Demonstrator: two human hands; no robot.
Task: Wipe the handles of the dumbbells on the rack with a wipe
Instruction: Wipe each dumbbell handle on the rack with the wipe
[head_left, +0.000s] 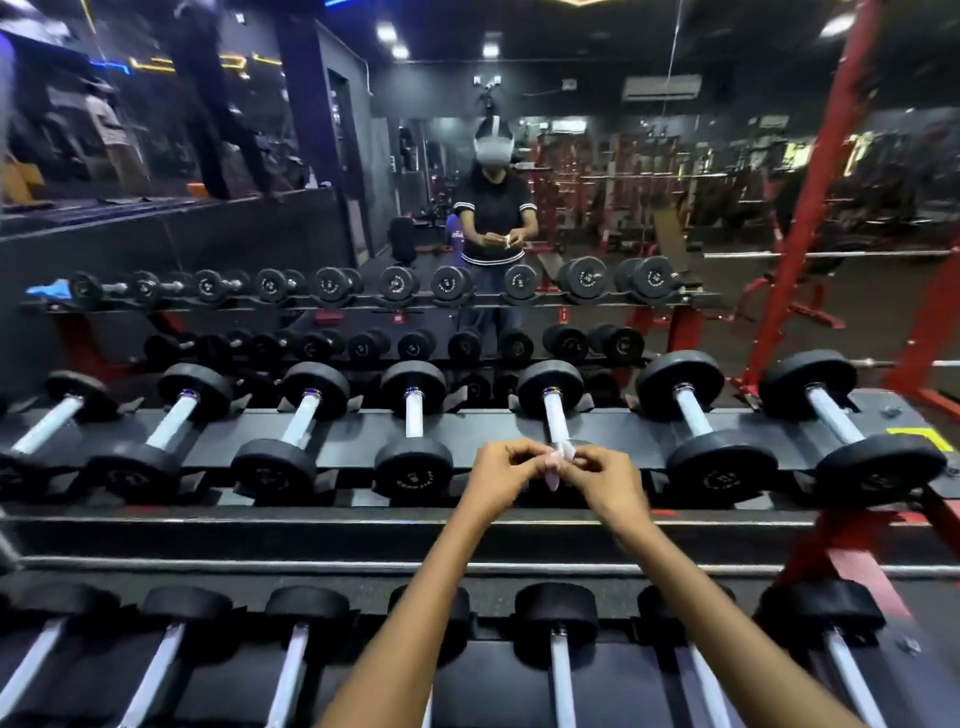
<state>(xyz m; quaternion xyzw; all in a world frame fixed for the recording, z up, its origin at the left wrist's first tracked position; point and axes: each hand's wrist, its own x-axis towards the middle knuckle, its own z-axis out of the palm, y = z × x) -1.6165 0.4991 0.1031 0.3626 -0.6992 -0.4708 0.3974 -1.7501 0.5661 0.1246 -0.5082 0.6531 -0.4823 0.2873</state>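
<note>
Both of our hands meet over the top tier of the rack (519, 423), a little to the 1 o'clock side of the picture's middle. Our left hand (501, 475) and right hand (605, 480) have their fingers curled in, and between them they pinch a small, pale wipe (558, 465) that is folded or bunched; a strip of it hangs down between the two hands. The wipe is held in the air just in front of the near head of one dumbbell (551, 402), whose bright handle (550, 418) runs toward 12 o'clock behind our fingers. We cannot tell whether the wipe touches that handle.

Seven dumbbells lie side by side across this tier, black heads front and back, handles shining. At 9 o'clock from our hands sits the neighbouring dumbbell (414, 415), and at 3 o'clock another (698, 415). Toward 6 o'clock, under our forearms, a lower tier (467, 660) carries a further row.

At 12 o'clock a mirror (467, 156) shows the rack again and a person holding something small in both hands.
</note>
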